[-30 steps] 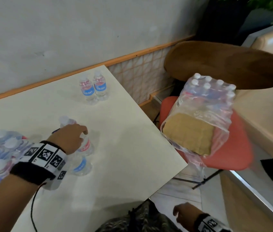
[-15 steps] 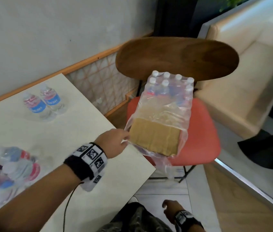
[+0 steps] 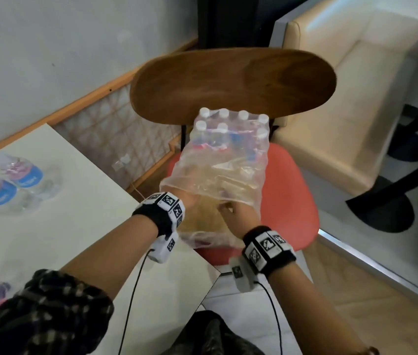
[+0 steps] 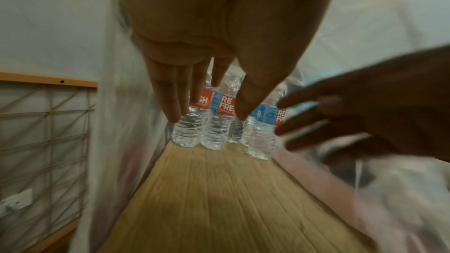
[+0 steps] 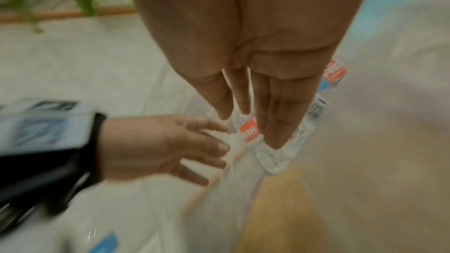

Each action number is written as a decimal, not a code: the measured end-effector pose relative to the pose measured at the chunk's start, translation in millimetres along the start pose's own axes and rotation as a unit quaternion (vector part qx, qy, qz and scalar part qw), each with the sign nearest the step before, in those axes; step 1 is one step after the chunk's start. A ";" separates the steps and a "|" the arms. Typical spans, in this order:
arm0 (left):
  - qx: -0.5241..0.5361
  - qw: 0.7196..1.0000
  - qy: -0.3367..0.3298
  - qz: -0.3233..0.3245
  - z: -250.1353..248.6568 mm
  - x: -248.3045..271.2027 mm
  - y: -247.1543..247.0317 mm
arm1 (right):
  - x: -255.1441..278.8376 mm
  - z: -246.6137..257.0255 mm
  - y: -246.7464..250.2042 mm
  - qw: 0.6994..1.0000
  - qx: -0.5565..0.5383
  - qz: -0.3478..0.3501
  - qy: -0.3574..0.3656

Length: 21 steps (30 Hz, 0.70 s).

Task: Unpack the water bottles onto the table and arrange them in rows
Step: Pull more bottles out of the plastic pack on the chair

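L hand [image 3: 190, 201] left the table [image 3: 80, 226] bottles, now inside the pack [image 3: 218, 175] on the chair [image 3: 292, 201] w/ R hand [image 3: 236, 213]; next batch coming. Both sets of fingers [image 4: 170, 103] straight, spread, holding nothing. Bottles [image 4: 216, 122] upright at pack's far end, caps up, long axis vertical.
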State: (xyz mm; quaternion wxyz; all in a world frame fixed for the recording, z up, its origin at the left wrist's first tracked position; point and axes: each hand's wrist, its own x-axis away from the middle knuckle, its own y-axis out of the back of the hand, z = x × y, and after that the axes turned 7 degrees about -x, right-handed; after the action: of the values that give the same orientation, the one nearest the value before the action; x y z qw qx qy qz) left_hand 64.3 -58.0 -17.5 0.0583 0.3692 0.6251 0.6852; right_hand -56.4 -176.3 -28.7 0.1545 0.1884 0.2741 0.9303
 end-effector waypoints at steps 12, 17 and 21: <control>0.059 0.995 -0.017 -0.075 18.7 1.1 -1.1 | -89.7 32.8 18.7 0.928 0.344 0.137 -0.046; 0.073 0.995 -0.016 -0.062 24.8 1.6 3.0 | -102.5 40.8 28.8 0.934 0.330 0.106 -0.084; 0.111 0.991 -0.033 -0.068 23.4 2.2 5.9 | -98.7 48.2 25.5 0.958 0.251 0.102 -0.091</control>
State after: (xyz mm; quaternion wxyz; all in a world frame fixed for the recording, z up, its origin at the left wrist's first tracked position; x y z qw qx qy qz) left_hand 78.5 -39.1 -12.5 0.0844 0.3521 0.7187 0.5936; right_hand 46.9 -213.6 -3.0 0.0309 0.3324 0.4628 0.8212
